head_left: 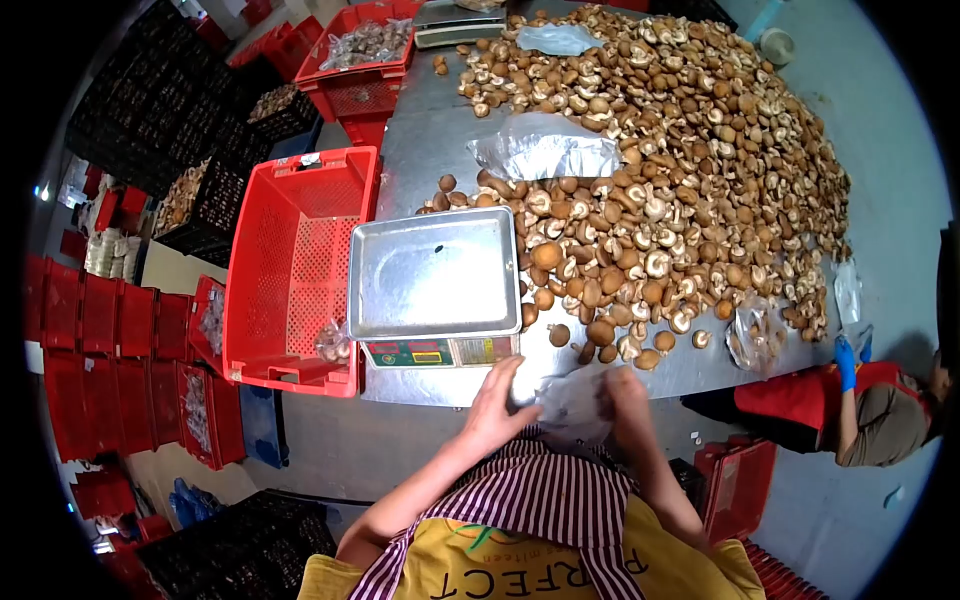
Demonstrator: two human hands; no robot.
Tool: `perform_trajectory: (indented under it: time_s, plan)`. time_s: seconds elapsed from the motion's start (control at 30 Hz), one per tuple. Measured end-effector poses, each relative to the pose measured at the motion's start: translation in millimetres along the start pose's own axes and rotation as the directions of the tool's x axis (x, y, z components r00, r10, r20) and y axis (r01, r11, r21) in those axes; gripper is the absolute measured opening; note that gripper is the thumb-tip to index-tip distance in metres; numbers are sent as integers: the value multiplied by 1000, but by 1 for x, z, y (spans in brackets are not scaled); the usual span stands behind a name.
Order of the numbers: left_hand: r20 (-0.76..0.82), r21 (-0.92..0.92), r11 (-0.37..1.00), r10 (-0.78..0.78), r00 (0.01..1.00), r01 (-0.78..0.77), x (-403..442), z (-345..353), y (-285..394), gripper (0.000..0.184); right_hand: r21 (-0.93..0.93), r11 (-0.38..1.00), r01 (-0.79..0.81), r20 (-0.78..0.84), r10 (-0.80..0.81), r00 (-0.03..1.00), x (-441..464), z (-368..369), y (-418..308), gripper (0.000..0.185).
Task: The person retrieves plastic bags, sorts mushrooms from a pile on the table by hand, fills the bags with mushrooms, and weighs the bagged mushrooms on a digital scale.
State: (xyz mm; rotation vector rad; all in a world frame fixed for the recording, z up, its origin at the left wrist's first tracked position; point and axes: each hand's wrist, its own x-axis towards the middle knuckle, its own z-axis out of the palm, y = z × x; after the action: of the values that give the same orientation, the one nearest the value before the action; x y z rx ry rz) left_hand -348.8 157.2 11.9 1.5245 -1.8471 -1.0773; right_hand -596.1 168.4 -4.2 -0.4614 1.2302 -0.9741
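Note:
Near the table's front edge, my right hand (628, 393) is closed on the side of a clear plastic bag (575, 402). My left hand (493, 405) has its fingers spread at the bag's other side, by the front of the scale. The bag's contents are too blurred to make out. The scale (433, 275) has a bare metal pan with a small dark spot. Brown mushrooms (680, 190) form a wide heap beyond my hands, with loose ones along its near edge. A stack of empty clear bags (548, 150) lies against the heap.
Left of the scale is a red crate (300, 260) with a bagged portion (332, 343) inside. Another red crate (365, 60) holds filled bags. At right, a co-worker in blue gloves (846, 362) stands by the table, near a bag of mushrooms (757, 335). Red crates are stacked at far left.

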Motion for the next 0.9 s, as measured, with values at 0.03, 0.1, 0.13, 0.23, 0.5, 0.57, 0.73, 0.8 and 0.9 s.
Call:
perform_trajectory:
  time_s: [0.03, 0.1, 0.13, 0.23, 0.5, 0.57, 0.73, 0.8, 0.9]
  plan:
    - [43, -18, 999, 49, 998, -48, 2, -4, 24, 68, -96, 995, -6, 17, 8, 1000, -9, 22, -4, 12]
    - [81, -39, 994, 101, 992, -98, 2, 0, 37, 64, -195, 981, 13, 104, 7, 995, -20, 52, -11, 17]
    - [86, -37, 990, 139, 987, -137, 2, 9, 26, 54, -199, 980, 19, 107, 2, 994, -18, 53, -10, 17]
    - [4, -33, 995, 99, 995, -99, -4, 22, -17, 32, -327, 944, 33, -55, -53, 997, -8, 50, -15, 12]
    - [-139, -91, 986, -152, 979, 140, -38, 6, -38, 13, -917, -143, 373, 344, -757, 555, 119, 39, -44, 20]
    - [-130, -136, 977, -182, 975, 164, -44, 5, -36, 13, -938, -236, 252, 345, -664, 663, 147, 48, -50, 25]
    - [-134, -222, 951, -248, 959, 215, -61, -1, -45, 14, -893, -428, 143, 375, -530, 761, 202, 42, -28, 24]
    - [-138, -271, 925, -313, 940, 268, -71, -3, -56, 14, -946, -256, 198, 315, -586, 747, 194, 44, -33, 26]
    - [-184, -273, 926, -315, 931, 260, -83, -5, -61, 12, -979, 45, 197, 132, -595, 793, 198, 36, -45, 29]
